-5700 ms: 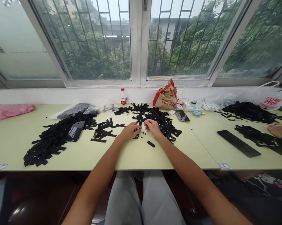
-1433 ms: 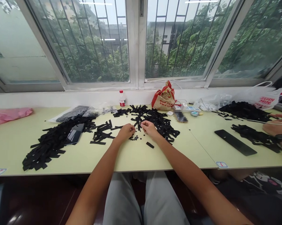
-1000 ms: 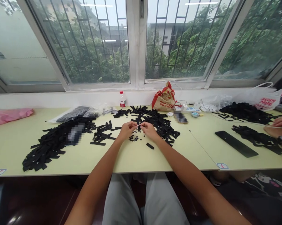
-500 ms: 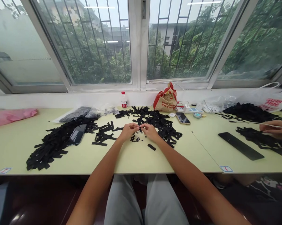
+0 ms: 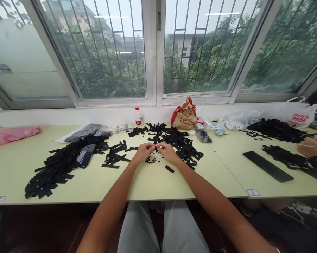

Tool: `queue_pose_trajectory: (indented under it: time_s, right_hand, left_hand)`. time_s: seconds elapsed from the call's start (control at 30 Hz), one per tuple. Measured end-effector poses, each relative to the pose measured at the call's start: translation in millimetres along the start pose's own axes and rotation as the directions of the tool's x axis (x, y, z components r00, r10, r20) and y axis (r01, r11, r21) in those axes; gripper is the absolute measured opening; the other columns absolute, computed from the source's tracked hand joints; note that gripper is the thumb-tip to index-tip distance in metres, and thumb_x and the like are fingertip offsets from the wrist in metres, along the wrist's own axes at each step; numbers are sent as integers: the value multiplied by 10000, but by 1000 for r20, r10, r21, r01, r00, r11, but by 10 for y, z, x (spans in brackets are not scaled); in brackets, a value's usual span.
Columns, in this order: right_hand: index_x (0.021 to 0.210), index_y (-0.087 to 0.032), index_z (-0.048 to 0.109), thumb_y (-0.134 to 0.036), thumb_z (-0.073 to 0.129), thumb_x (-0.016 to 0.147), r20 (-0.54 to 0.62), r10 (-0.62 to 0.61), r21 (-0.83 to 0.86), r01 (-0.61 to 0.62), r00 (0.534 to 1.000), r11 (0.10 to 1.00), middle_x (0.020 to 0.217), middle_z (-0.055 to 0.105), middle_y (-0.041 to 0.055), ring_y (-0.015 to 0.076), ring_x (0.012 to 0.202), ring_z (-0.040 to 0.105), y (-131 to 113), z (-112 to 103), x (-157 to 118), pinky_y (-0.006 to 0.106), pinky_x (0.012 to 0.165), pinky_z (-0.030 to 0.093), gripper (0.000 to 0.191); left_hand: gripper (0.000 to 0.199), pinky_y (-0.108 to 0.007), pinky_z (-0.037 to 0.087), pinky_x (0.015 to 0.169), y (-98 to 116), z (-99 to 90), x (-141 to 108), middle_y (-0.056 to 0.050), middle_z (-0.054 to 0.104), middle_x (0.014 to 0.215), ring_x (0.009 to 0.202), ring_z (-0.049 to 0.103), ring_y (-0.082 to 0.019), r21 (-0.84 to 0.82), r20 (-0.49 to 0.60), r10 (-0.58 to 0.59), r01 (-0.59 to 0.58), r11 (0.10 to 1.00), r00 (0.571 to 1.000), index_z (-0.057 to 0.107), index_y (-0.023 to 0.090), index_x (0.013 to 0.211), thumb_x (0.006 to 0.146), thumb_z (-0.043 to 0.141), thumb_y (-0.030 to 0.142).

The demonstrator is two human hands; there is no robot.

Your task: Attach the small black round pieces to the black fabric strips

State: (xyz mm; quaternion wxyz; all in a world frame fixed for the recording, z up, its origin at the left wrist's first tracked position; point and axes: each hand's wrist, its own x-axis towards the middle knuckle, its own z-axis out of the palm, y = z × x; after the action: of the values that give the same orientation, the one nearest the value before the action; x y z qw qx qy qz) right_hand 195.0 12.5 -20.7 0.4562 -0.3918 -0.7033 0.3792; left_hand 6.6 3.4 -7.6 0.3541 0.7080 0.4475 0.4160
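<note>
My left hand [image 5: 145,151] and my right hand [image 5: 166,151] meet over the table, fingertips pinched together. Between them is a small black strip [image 5: 156,148], mostly covered by the fingers, so its ends are hard to make out. Just below my fingers lie several small black rings [image 5: 151,160]. A single black strip [image 5: 169,169] rests apart, close to my right wrist. Beyond and beside my right hand spreads a heap of black strips [image 5: 188,146]. A looser group of strips [image 5: 117,153] lies left of my left hand.
A long pile of black strips [image 5: 52,168] with a dark phone [image 5: 86,156] on it covers the left side. Behind stand a bottle [image 5: 138,116] and a paper bag [image 5: 184,116]. At right, a co-worker's hand [image 5: 312,146] is by more strips, near a flat black bar [image 5: 267,166].
The view has tilted up slightly, so the table sits lower. My hands keep their pinch at nearly the same spot. The co-worker's hand has shifted, and a dark wristband now shows.
</note>
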Motion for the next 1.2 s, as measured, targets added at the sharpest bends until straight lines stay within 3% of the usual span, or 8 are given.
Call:
queue_pose_trajectory:
  time_s: [0.2,0.3,0.5,0.6,0.77,0.97,1.07,1.2]
  right_hand:
    - [914,-212,739,-450,606,828,3,-9,-30,9,1000,1000,972,704,65,189,799,588,-19,7,-17,312,708,448,285]
    - [894,-206,731,-497,620,820,13,18,-25,-17,1000,1000,871,690,50,176,719,562,-16,7,-13,300,648,432,320]
    - [896,-206,684,-509,592,852,87,38,97,-46,995,994,791,637,20,144,615,515,-41,5,-34,275,563,402,320]
    - [860,-205,684,-502,579,865,113,11,62,-18,994,998,770,632,12,133,588,485,-41,18,-48,271,564,382,315]
    - [775,-201,686,-496,557,878,188,46,-8,-45,981,999,628,587,-10,132,548,452,-33,22,-16,270,565,355,338]
    - [741,-180,669,-479,565,864,328,115,5,-123,938,992,733,660,26,124,579,478,-58,-35,97,256,541,353,339]
    - [771,-177,671,-498,552,866,378,158,-15,-164,912,986,761,665,34,124,578,475,-33,-65,116,248,503,326,356]
    - [765,-181,674,-480,551,871,300,72,-40,-63,951,997,713,627,25,137,610,472,4,-93,61,259,556,352,340]
  left_hand:
    - [334,-259,388,589,23,-6,-28,-14,627,711,633,510,-142,75,-59,20,-16,997,998,673,178,800,814,639,510]
    - [331,-257,382,582,24,-2,-22,-10,613,694,627,506,-140,70,-61,16,-12,998,998,675,179,802,811,647,508]
    - [379,-248,376,558,14,8,-17,0,590,660,585,482,-118,-110,-29,-33,30,994,999,669,160,817,782,688,537]
    - [397,-246,386,571,-16,-6,-16,-5,603,666,581,477,-108,-186,-26,-46,40,982,999,674,151,820,772,703,544]
    - [375,-258,424,611,-66,-119,69,-42,682,729,606,526,-113,-245,157,-78,115,963,985,689,150,832,751,748,512]
    - [374,-286,471,665,-81,-287,242,-60,692,745,631,568,-125,-251,420,-153,277,928,894,707,139,810,703,809,482]
    - [379,-278,472,674,-83,-295,241,-66,704,780,641,568,-118,-252,427,-146,273,929,892,707,135,835,724,796,487]
    - [370,-259,462,645,-57,-260,167,-43,687,741,623,563,-113,-175,359,-119,192,966,926,712,137,841,761,763,494]
